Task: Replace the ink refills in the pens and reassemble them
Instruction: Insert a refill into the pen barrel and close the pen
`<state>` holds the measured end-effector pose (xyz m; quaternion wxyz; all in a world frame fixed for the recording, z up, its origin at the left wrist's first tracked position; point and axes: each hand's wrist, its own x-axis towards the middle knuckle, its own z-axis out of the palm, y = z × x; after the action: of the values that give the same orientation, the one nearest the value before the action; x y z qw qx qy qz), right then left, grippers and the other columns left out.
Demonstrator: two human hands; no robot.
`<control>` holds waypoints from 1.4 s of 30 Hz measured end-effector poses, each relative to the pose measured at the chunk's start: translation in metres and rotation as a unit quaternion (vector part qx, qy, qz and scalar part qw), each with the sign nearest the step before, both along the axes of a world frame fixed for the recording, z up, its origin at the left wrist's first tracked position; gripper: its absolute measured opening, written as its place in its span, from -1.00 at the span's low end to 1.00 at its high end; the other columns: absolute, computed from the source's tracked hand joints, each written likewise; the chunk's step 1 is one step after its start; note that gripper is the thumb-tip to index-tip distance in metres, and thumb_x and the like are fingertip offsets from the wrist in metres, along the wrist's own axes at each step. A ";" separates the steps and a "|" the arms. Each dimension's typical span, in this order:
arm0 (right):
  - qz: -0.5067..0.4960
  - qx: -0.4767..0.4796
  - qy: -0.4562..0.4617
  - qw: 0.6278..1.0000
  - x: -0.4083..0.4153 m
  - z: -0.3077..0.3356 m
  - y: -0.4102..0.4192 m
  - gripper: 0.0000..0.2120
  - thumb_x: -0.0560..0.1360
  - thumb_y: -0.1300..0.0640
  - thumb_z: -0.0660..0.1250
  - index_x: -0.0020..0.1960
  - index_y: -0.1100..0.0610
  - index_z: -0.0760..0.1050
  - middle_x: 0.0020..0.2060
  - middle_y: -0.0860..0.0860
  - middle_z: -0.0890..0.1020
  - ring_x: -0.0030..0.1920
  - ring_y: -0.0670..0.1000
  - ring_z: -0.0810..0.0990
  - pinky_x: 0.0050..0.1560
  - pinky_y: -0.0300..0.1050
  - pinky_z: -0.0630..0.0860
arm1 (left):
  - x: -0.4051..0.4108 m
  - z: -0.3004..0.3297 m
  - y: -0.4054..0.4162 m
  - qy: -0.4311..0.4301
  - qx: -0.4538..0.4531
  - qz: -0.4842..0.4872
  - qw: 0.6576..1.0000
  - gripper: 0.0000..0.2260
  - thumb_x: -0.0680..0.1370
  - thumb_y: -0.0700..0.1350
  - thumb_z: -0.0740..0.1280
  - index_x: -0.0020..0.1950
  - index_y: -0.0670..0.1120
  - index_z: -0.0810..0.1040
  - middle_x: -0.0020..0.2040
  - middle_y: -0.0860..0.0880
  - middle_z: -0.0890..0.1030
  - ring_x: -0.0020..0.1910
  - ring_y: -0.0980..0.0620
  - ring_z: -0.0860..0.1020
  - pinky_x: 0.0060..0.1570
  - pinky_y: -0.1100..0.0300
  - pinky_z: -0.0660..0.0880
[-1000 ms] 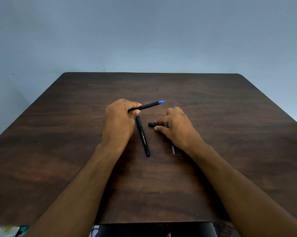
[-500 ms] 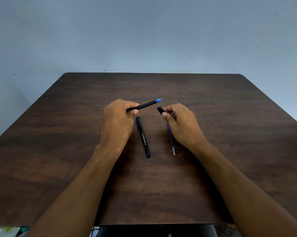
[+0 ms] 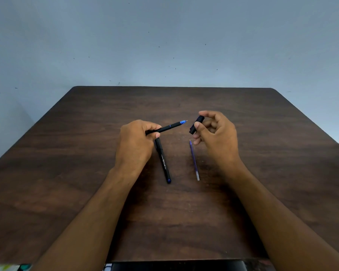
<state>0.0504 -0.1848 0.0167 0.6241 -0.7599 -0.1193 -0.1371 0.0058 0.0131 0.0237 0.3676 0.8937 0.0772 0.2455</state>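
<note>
Rear of held pen (image 3: pixel 165 128) hidden in left hand (image 3: pixel 134 143), right hand (image 3: pixel 216 136) motion-blurred, forearms cropped

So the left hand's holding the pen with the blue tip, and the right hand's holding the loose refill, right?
Not quite. The head view shows the right hand holding a short black pen piece; the loose refill lies on the table. The left hand does hold the blue-tipped pen.

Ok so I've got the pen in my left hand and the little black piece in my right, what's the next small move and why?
Probably bring the black piece in your right hand across to the blue tip of the pen in your left hand and fit it on. The tip is bare and points at the piece, a short gap away. The loose refill and second pen can wait on the table.
</note>
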 end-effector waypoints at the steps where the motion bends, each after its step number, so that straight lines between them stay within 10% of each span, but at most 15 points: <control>1: 0.000 0.030 0.006 1.000 0.000 0.001 -0.001 -0.77 0.55 0.27 0.41 0.19 0.15 0.51 -0.24 0.06 0.71 -0.33 0.03 0.71 -0.27 -0.04 0.68 | 0.000 0.000 0.000 0.001 0.000 0.000 1.000 -0.80 0.48 -0.19 0.49 0.07 0.04 0.71 -0.12 0.17 0.65 -0.14 0.26 0.56 -0.11 0.44 0.38; 8: 0.012 0.166 0.029 0.986 0.000 0.004 -0.002 -0.79 0.53 0.34 0.42 0.12 0.23 0.47 -0.24 0.14 0.70 -0.32 0.10 0.71 -0.24 -0.02 0.68 | 0.000 0.001 -0.002 0.003 -0.006 -0.010 1.000 -0.78 0.48 -0.22 0.49 0.09 -0.01 0.71 -0.02 0.06 0.70 -0.04 0.16 0.60 0.06 0.29 0.49; 42: 0.112 0.203 0.074 0.970 -0.002 -0.010 0.008 -0.79 0.55 0.36 0.36 0.19 0.34 0.58 -0.19 0.22 0.74 -0.21 0.21 0.72 -0.10 0.01 0.68 | -0.004 -0.001 -0.016 -0.047 0.026 -0.056 0.997 -0.78 0.46 -0.25 0.50 0.07 -0.06 0.71 -0.12 0.05 0.67 -0.18 0.23 0.54 -0.13 0.58 0.37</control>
<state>0.0481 -0.1766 0.0069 0.7838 -0.6072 -0.1269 -0.0309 0.0016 -0.0032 0.0232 0.3602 0.8934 0.0034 0.2683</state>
